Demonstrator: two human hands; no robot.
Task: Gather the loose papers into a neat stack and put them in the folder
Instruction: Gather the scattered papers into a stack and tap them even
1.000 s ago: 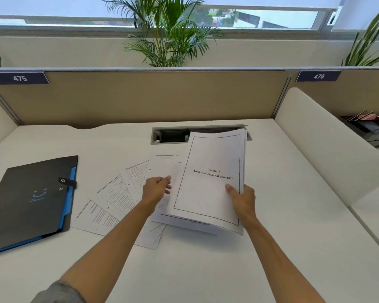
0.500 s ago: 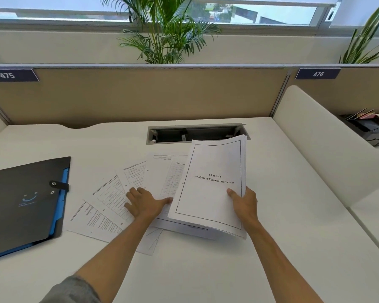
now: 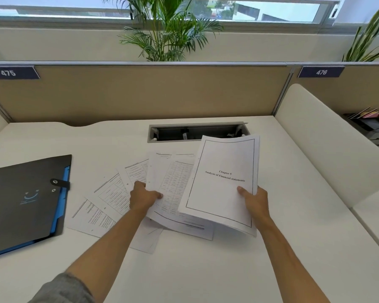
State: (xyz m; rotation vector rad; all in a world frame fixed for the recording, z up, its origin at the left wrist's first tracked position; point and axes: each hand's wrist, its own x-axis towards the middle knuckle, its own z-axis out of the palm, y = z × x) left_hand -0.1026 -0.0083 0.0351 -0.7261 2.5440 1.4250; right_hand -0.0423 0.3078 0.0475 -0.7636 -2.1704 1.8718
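My right hand [image 3: 255,201] grips a few white sheets by their right edge, lifted off the desk; the top one is a bordered title page [image 3: 221,193] reading "Chapter 5". My left hand [image 3: 143,196] pinches the lower left edge of a sheet with a table [image 3: 169,182], raising it slightly. Several more printed sheets [image 3: 105,206] lie fanned on the white desk [image 3: 195,270] to the left of that hand. A black folder with a blue inner edge [image 3: 24,202] lies closed at the desk's left side, its snap strap fastened.
A cable tray opening [image 3: 195,132] is set into the desk just behind the papers. Beige partition panels [image 3: 151,92] close the back, and a white divider [image 3: 328,145] runs along the right. A black desk organiser [image 3: 372,127] sits on the neighbouring desk.
My left hand dropped flat onto the fanned sheets, then closed on the table sheet's edge and began lifting it. The right hand keeps holding its sheets.
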